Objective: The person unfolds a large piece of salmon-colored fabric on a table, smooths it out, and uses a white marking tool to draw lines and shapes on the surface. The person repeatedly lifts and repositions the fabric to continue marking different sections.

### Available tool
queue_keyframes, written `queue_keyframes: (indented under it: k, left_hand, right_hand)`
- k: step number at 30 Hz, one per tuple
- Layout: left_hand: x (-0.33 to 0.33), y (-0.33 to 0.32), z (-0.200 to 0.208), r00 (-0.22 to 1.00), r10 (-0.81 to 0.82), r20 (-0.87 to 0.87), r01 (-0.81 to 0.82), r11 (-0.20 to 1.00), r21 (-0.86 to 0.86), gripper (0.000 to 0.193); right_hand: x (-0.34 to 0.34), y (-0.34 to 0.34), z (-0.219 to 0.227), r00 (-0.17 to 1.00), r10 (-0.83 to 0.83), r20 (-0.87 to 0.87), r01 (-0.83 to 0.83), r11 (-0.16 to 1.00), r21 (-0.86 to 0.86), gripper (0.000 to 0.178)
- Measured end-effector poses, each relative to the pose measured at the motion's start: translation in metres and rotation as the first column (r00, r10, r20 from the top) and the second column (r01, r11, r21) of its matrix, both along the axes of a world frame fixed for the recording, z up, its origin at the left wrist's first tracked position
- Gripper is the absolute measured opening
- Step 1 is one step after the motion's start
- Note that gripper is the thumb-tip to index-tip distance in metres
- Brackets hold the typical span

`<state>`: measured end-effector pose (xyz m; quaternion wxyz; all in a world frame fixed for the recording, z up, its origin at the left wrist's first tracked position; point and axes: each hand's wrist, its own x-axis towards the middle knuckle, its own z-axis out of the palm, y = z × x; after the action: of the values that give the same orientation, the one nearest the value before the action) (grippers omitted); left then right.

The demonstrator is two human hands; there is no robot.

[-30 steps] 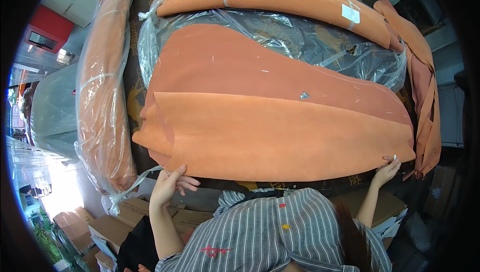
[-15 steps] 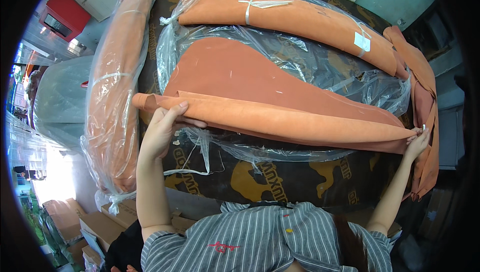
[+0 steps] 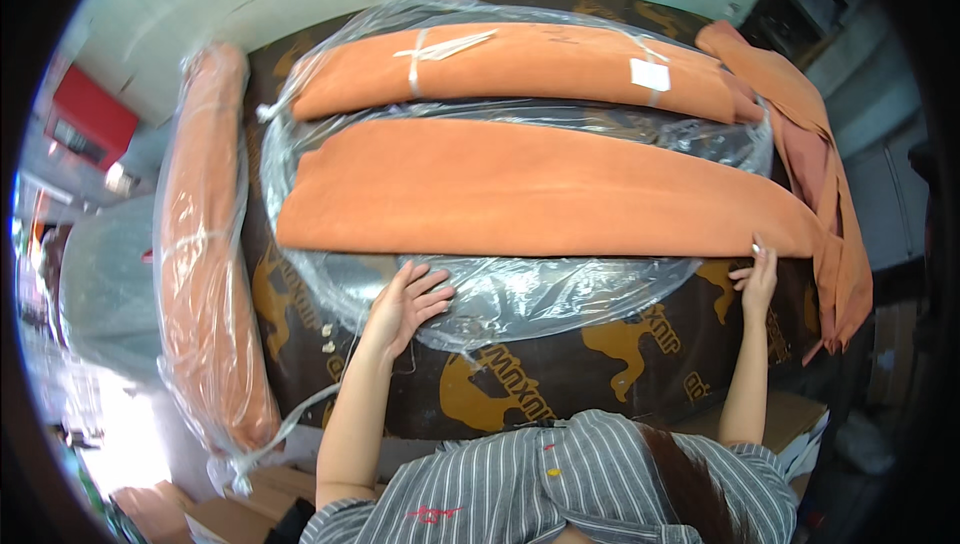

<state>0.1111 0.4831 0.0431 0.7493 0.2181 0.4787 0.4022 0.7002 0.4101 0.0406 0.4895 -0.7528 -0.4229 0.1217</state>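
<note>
A suede-like orange leather sheet (image 3: 540, 189) lies folded lengthwise, its smooth fold running along the near side. My left hand (image 3: 408, 306) is over the clear plastic just below that near edge, fingers spread and holding nothing. Close to the right end of the fold is my right hand (image 3: 757, 279), fingers apart, the fingertips near or on the sheet's edge. Something small and white shows at one of its fingertips; I cannot tell what. Clear plastic wrap (image 3: 520, 299) is spread beneath the sheet.
Behind the sheet lies a tied orange leather roll (image 3: 560, 56) with a white label. Another roll (image 3: 205, 244), wrapped in plastic, lies along the left. Loose orange leather (image 3: 825, 174) hangs over the right edge of the dark printed table (image 3: 480, 389). Cardboard boxes stand below.
The near flap of the leather has been folded over, away from me, covering the darker underside. Both hands have let go of it. The view has shifted somewhat.
</note>
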Motion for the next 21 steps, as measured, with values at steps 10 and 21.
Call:
queue_keyframes:
  k: [10,21]
  left_hand:
    - [-0.032,0.151,-0.045,0.982,-0.045,0.182,0.036,0.998,0.051,0.036]
    - [0.198,0.031,0.161,0.987,0.098,-0.131,0.039,0.635,0.772,0.039]
  right_hand:
    - [0.015,0.08,0.006,0.982,-0.19,0.004,0.187,0.97,0.153,0.035]
    - [-0.072,-0.225,0.19,0.758,-0.506,0.412,0.121,0.729,0.674,0.029]
